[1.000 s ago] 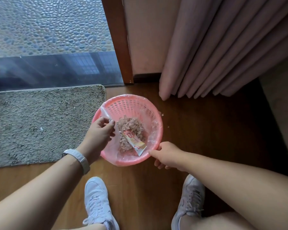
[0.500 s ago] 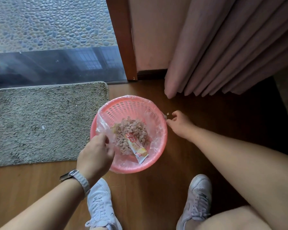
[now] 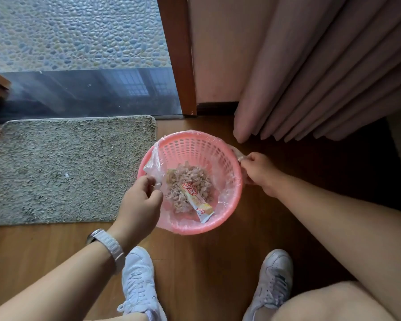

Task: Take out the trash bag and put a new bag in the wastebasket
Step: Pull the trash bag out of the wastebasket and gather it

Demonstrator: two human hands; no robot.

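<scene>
A pink perforated wastebasket (image 3: 195,147) stands on the wooden floor, lined with a clear trash bag (image 3: 222,191). Inside lie brownish scraps (image 3: 188,181) and a yellow-and-red snack wrapper (image 3: 196,201). My left hand (image 3: 140,205) is over the basket's left rim and pinches the bag's loosened left edge, which is pulled inward. At the right rim, my right hand (image 3: 259,172) grips a bunched piece of the bag's edge on the outside of the basket.
A grey shaggy mat (image 3: 63,167) lies left of the basket. Pink curtains (image 3: 310,89) hang just behind it on the right, beside a wooden door frame (image 3: 178,66) and glass door. My white shoes (image 3: 139,281) stand close below the basket.
My right hand left the front rim, went round to the right rim and took hold of the bag there. My left hand stays at the left rim and has pulled the bag's edge inward.
</scene>
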